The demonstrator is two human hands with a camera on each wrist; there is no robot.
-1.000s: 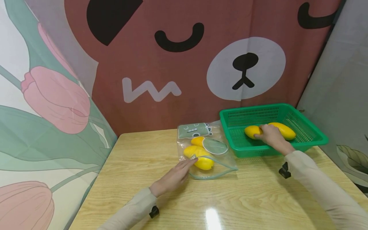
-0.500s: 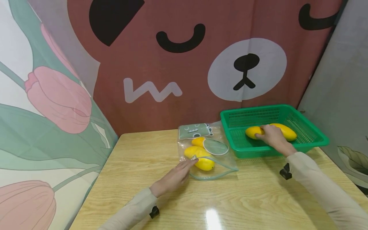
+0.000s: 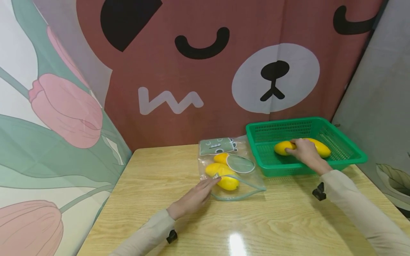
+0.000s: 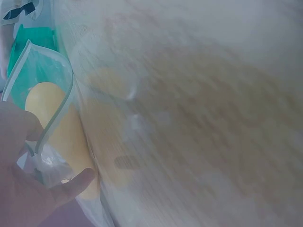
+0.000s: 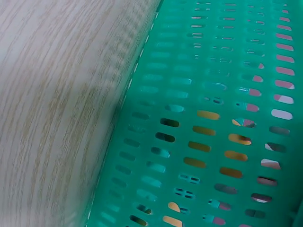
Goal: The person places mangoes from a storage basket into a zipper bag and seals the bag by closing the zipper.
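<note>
A clear zip bag (image 3: 202, 161) with a green cartoon print lies on the table, holding two yellow mangoes (image 3: 222, 175). My left hand (image 3: 193, 199) is at the left end of its mouth and pinches the zip edge, which gapes; the left wrist view shows the hand (image 4: 28, 184) close up by a mango (image 4: 68, 135). Inside the green basket (image 3: 278, 170), my right hand (image 3: 305, 153) grips the left one of two mangoes (image 3: 283, 148). The other mango (image 3: 322, 149) lies behind that hand, partly covered. In the right wrist view the basket wall (image 5: 189, 94) hides the hand.
The basket stands at the back right of the wooden table (image 3: 153, 177), right beside the bag. A curtain with a bear print (image 3: 166, 131) hangs behind the table's back edge. Another curtain (image 3: 378, 89) closes off the right side.
Hardly anything differs. The head view has shifted very slightly, while both hands keep their places on the bag and the mango.
</note>
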